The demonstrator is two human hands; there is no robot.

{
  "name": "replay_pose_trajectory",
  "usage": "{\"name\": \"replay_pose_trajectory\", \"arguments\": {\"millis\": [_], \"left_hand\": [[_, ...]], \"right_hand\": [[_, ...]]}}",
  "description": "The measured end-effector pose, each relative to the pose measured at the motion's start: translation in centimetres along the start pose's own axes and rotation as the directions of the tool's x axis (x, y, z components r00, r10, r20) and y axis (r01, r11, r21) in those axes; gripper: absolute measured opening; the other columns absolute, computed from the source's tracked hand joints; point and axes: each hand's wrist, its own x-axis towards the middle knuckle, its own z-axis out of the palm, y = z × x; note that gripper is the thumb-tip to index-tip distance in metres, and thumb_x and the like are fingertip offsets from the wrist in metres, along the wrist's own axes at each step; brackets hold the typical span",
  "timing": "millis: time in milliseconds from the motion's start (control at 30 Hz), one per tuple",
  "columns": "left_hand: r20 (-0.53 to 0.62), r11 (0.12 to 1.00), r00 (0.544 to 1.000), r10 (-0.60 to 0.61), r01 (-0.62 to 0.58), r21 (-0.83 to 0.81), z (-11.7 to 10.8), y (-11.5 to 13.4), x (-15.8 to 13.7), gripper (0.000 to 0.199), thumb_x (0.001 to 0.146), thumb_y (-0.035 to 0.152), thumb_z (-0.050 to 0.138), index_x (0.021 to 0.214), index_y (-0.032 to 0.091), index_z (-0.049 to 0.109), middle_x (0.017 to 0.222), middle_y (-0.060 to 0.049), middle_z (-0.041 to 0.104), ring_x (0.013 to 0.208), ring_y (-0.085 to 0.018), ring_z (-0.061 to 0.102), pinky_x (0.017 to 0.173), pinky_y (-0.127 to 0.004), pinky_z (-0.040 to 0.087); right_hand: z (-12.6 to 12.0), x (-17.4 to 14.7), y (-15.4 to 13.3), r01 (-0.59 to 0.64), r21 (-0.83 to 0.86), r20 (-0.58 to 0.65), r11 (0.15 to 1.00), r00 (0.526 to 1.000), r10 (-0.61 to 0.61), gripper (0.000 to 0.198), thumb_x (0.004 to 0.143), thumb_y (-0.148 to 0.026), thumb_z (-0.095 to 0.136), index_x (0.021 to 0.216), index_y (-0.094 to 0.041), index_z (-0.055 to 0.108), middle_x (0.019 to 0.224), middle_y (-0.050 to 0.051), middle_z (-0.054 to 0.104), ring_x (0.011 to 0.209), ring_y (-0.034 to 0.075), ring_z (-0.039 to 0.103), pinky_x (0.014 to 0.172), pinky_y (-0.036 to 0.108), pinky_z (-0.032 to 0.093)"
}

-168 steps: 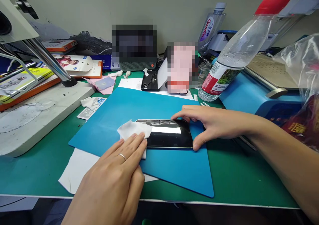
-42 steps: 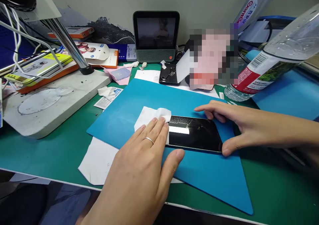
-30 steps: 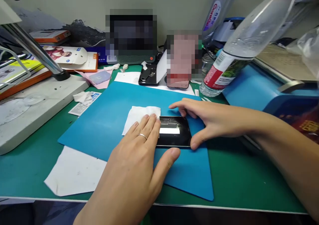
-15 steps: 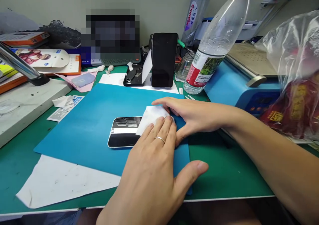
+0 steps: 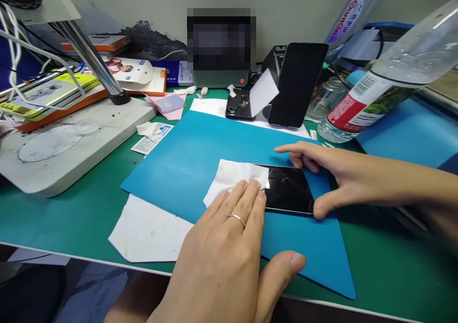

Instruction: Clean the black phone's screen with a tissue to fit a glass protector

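Note:
A phone (image 5: 288, 189) lies flat on a blue mat (image 5: 179, 156), its glossy black face up and its left part covered. Over that part is a creased white wipe (image 5: 232, 172), pressed down under the flat fingers of my left hand (image 5: 229, 237), which wears a ring and has its thumb stuck out to the side. My right hand (image 5: 322, 175) spans the phone's right end. Its thumb touches the near corner, and curled fingers rest by the far corner while the index finger points out.
Behind the mat, a dark phone (image 5: 298, 84) stands propped beside an opened phone part (image 5: 238, 103). A tilted plastic bottle (image 5: 368, 98) and a glass jar (image 5: 327, 96) are at right. A lamp base (image 5: 67, 141) and boxes (image 5: 53, 89) fill the left. White paper (image 5: 150, 232) sticks out under the mat.
My left hand has slid the wipe from the phone's right part to its left, uncovering the right end. My right hand has opened wider around that end. The view has turned left.

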Motion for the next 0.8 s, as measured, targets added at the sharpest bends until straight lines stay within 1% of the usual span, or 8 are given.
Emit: {"name": "replay_pose_trajectory", "arguments": {"millis": [67, 100, 167, 267, 400, 533, 667, 800], "left_hand": [[0.007, 1.0, 1.0, -0.006, 0.006, 0.029, -0.4, -0.8, -0.1, 0.069, 0.112, 0.058, 0.036, 0.154, 0.006, 0.056, 0.161, -0.013, 0.046, 0.147, -0.034, 0.052, 0.111, -0.048, 0.058], [-0.004, 0.999, 1.0, -0.03, 0.03, 0.041, -0.5, -1.0, -0.1, 0.069, 0.112, 0.057, 0.034, 0.154, 0.006, 0.056, 0.161, -0.013, 0.047, 0.147, -0.034, 0.052, 0.111, -0.048, 0.058], [-0.04, 0.993, 0.995, -0.093, 0.096, 0.065, -0.6, -1.2, 0.2, 0.07, 0.113, 0.055, 0.029, 0.152, 0.005, 0.058, 0.159, -0.013, 0.049, 0.146, -0.034, 0.054, 0.111, -0.049, 0.058], [-0.053, 0.987, 0.991, -0.126, 0.131, 0.096, -0.5, -1.0, 0.8, 0.071, 0.113, 0.056, 0.028, 0.153, 0.005, 0.057, 0.159, -0.012, 0.049, 0.146, -0.033, 0.054, 0.111, -0.05, 0.057], [-0.022, 0.984, 0.993, -0.117, 0.119, 0.131, -0.2, -0.6, 1.6, 0.071, 0.112, 0.057, 0.029, 0.155, 0.007, 0.055, 0.161, -0.012, 0.047, 0.149, -0.033, 0.051, 0.113, -0.05, 0.055], [-0.012, 0.982, 0.995, -0.099, 0.099, 0.163, 0.5, 0.4, 2.5, 0.076, 0.111, 0.06, 0.028, 0.157, 0.005, 0.051, 0.162, -0.014, 0.045, 0.149, -0.035, 0.049, 0.113, -0.053, 0.055], [-0.001, 0.988, 0.998, -0.061, 0.061, 0.14, 1.4, 2.2, 3.6, 0.081, 0.11, 0.065, 0.026, 0.155, 0.004, 0.053, 0.161, -0.013, 0.046, 0.149, -0.036, 0.05, 0.112, -0.055, 0.055], [0.011, 0.996, 1.0, -0.015, 0.014, 0.085, 2.2, 3.9, 4.4, 0.085, 0.109, 0.069, 0.024, 0.155, 0.003, 0.054, 0.161, -0.015, 0.045, 0.149, -0.037, 0.049, 0.112, -0.054, 0.055]], "right_hand": [[0.0, 0.0, 0.2, -0.002, -0.006, 0.0, 1.0, 1.0, 0.002, 0.107, 0.067, -0.068, 0.089, 0.158, -0.029, 0.047, 0.114, 0.009, 0.067, 0.094, 0.031, 0.064, 0.078, 0.044, 0.056], [0.0, 0.1, 0.3, 0.002, -0.005, -0.002, 1.0, 1.0, -0.002, 0.106, 0.067, -0.068, 0.089, 0.158, -0.031, 0.048, 0.113, 0.009, 0.067, 0.094, 0.033, 0.064, 0.078, 0.045, 0.057], [0.0, 0.1, 0.5, 0.014, 0.001, -0.007, 1.0, 1.0, -0.014, 0.105, 0.065, -0.068, 0.09, 0.156, -0.035, 0.049, 0.111, 0.009, 0.068, 0.093, 0.034, 0.065, 0.076, 0.047, 0.058], [0.0, 0.2, 0.6, 0.018, 0.001, -0.007, 1.0, 1.0, -0.018, 0.104, 0.066, -0.069, 0.089, 0.156, -0.034, 0.049, 0.112, 0.009, 0.067, 0.093, 0.034, 0.065, 0.075, 0.046, 0.058], [0.0, 0.1, 0.4, 0.031, -0.013, 0.003, 0.999, 1.0, -0.031, 0.107, 0.068, -0.071, 0.087, 0.158, -0.029, 0.046, 0.115, 0.009, 0.066, 0.095, 0.03, 0.064, 0.08, 0.041, 0.056], [0.0, 0.1, 0.1, 0.054, 0.008, 0.009, 0.999, 0.999, -0.054, 0.115, 0.066, -0.074, 0.086, 0.16, -0.022, 0.045, 0.116, 0.009, 0.064, 0.098, 0.028, 0.062, 0.083, 0.039, 0.053], [0.2, 0.1, 0.0, 0.09, 0.045, 0.011, 0.995, 0.996, -0.09, 0.118, 0.068, -0.075, 0.084, 0.162, -0.019, 0.041, 0.119, 0.01, 0.063, 0.098, 0.027, 0.06, 0.085, 0.039, 0.051], [0.4, 0.1, 0.1, 0.141, 0.076, 0.0, 0.987, 0.99, -0.142, 0.114, 0.072, -0.07, 0.084, 0.162, -0.016, 0.039, 0.118, 0.009, 0.062, 0.099, 0.026, 0.059, 0.086, 0.04, 0.05]]}}
